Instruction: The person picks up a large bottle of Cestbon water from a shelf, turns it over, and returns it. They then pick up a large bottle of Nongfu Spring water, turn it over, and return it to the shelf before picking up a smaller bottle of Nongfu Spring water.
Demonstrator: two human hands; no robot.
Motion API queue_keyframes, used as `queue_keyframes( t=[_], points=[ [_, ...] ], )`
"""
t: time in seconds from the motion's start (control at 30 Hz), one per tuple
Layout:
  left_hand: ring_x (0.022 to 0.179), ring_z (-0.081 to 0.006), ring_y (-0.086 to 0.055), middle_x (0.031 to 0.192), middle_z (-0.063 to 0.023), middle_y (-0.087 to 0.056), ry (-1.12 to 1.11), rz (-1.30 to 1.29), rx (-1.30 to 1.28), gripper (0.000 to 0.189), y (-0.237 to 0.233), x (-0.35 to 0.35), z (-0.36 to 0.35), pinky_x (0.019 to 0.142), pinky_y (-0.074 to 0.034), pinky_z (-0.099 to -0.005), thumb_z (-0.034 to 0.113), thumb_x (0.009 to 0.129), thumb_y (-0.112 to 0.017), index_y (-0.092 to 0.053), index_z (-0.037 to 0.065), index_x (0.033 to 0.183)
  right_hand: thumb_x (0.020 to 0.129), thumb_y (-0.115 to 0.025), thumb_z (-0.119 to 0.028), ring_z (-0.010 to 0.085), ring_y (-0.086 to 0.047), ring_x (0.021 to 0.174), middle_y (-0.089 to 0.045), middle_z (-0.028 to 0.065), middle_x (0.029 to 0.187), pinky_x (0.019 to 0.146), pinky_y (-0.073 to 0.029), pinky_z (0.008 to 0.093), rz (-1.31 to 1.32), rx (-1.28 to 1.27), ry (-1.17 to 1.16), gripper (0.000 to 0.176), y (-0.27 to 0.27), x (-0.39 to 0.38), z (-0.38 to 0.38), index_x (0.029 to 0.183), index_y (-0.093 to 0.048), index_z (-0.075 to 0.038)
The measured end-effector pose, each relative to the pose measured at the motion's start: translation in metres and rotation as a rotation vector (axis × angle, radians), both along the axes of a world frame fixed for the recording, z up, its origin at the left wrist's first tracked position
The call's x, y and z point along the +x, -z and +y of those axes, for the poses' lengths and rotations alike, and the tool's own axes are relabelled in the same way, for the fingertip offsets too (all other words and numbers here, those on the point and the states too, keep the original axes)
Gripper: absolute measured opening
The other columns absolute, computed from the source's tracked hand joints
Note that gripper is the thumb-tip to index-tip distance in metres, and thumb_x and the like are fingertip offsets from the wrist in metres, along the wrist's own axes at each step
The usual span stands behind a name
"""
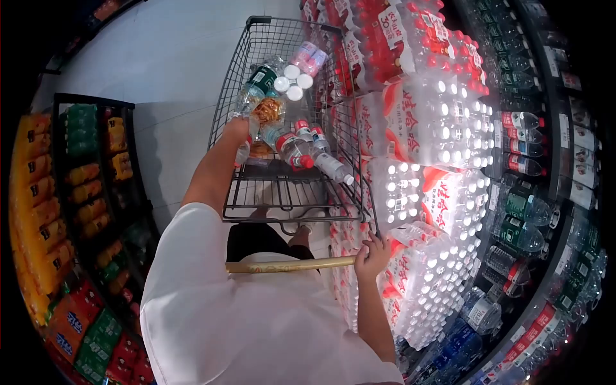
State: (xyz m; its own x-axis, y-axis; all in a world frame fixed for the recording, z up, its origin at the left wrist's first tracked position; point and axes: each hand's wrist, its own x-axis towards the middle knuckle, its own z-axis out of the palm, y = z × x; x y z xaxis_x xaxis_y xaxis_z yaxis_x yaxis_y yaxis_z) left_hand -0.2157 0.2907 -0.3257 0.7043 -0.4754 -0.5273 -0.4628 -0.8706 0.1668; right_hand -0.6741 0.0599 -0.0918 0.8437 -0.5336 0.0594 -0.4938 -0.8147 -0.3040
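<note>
Here, nearest the white shirt [244, 321], a tan bar-shaped handle [292, 264] runs crosswise, the right hand [373, 255] wrapping its fingers around the right end. Beyond, the left hand [237, 130] is at the left side of the black wire shopping cart [277, 179], beside a clear plastic bottle [244, 152]; whether those fingers grip it, I cannot tell. Farther inside the cart lie a red-capped clear plastic bottle [295, 152], a transparent bag of brown food [268, 111] and white-capped pink bottles [310, 59].

Right hand [372, 258] grips handle [295, 264] end; left hand [237, 128] at cart [259, 20] side, near bottles [295, 151].
</note>
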Motion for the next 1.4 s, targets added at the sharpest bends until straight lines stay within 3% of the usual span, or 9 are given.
queue_keyframes(
  t=[0.27,0.47,0.57,0.77,0.87,0.97,1.03,1.2,1.4],
  points=[
    [0.128,-0.0293,-0.049,0.137,-0.0143,-0.049,0.271,-0.188,0.163,0.051,0.082,0.017,0.001,0.097,-0.049,-0.0398,0.032,0.092,-0.058,-0.047,0.005,0.134,0.073,-0.051,-0.013,0.0394,-0.054,0.112,-0.069,0.0099,0.11,0.097,-0.039,0.0476,-0.018,-0.043,0.039,0.018,0.004,0.004,-0.003,0.081,-0.065,-0.005],
    [0.122,-0.0308,-0.054,0.135,-0.0153,-0.052,0.128,0.019,0.278,0.056,0.046,0.022,-0.021,0.106,-0.04,-0.0435,0.042,0.095,-0.055,-0.045,0.005,0.136,0.074,-0.05,-0.014,0.0403,-0.056,0.106,-0.07,0.0122,0.104,0.092,-0.042,0.0475,-0.04,-0.06,0.037,0.019,0.001,0.01,-0.004,0.078,-0.064,-0.002],
    [0.117,-0.0289,-0.058,0.127,-0.014,-0.058,0.096,0.028,0.328,0.053,0.059,0.024,-0.023,0.103,-0.039,-0.0451,0.045,0.096,-0.052,-0.049,0.007,0.133,0.074,-0.05,-0.014,0.0407,-0.057,0.104,-0.069,0.0127,0.104,0.09,-0.044,0.0474,-0.044,-0.064,0.026,0.019,0.001,0.01,-0.006,0.078,-0.064,-0.002],
    [0.113,-0.025,-0.06,0.123,-0.0099,-0.062,0.377,-0.004,0.488,0.037,0.062,0.019,-0.044,0.093,-0.039,-0.0412,0.034,0.096,-0.051,-0.056,0.013,0.126,0.073,-0.05,-0.014,0.0406,-0.058,0.1,-0.069,0.0128,0.101,0.088,-0.045,0.0467,-0.087,-0.046,0.037,0.02,0.001,0.008,-0.011,0.079,-0.064,-0.001],
    [0.11,-0.0228,-0.062,0.117,-0.0071,-0.067,0.271,-0.07,0.424,0.031,0.07,-0.004,-0.047,0.094,-0.037,-0.0432,0.028,0.097,-0.048,-0.059,0.014,0.122,0.072,-0.051,-0.013,0.0399,-0.059,0.099,-0.069,0.0121,0.099,0.086,-0.045,0.0459,-0.093,-0.051,0.039,0.019,0.0,0.005,-0.015,0.078,-0.065,-0.002],
    [0.106,-0.0231,-0.066,0.111,-0.0056,-0.071,0.435,-0.061,0.329,0.03,0.038,-0.027,-0.06,0.093,-0.038,-0.0435,0.024,0.095,-0.049,-0.06,0.013,0.121,0.071,-0.052,-0.01,0.038,-0.06,0.099,-0.069,0.0119,0.098,0.084,-0.046,0.0449,-0.112,-0.064,0.041,0.016,-0.001,0.003,-0.02,0.078,-0.065,-0.003],
    [0.103,-0.0237,-0.068,0.108,-0.0057,-0.073,0.399,-0.099,0.313,0.031,0.021,-0.052,-0.068,0.095,-0.037,-0.0435,0.023,0.094,-0.049,-0.06,0.012,0.12,0.07,-0.053,-0.008,0.0368,-0.06,0.098,-0.069,0.0117,0.096,0.083,-0.046,0.0442,-0.142,-0.059,0.055,0.014,-0.003,0.001,-0.019,0.077,-0.064,-0.003],
    [0.11,-0.027,-0.066,0.121,-0.0139,-0.067,0.294,0.074,0.217,0.045,-0.025,-0.082,-0.076,0.098,-0.038,-0.0462,0.04,0.093,-0.052,-0.056,0.009,0.126,0.07,-0.053,-0.005,0.0359,-0.06,0.095,-0.068,0.0111,0.093,0.081,-0.047,0.0442,-0.247,-0.069,0.064,0.012,-0.006,-0.003,-0.019,0.077,-0.063,-0.002],
    [0.106,-0.0361,-0.064,0.114,-0.0218,-0.067,0.161,0.128,-0.022,0.075,-0.062,-0.099,-0.036,0.091,-0.049,-0.0462,0.064,0.082,-0.061,-0.057,0.001,0.122,0.071,-0.056,-0.01,0.0364,-0.059,0.096,-0.066,0.0093,0.09,0.081,-0.046,0.0461,-0.279,-0.083,0.036,0.013,-0.001,-0.017,-0.02,0.08,-0.063,-0.004]
  ],
)
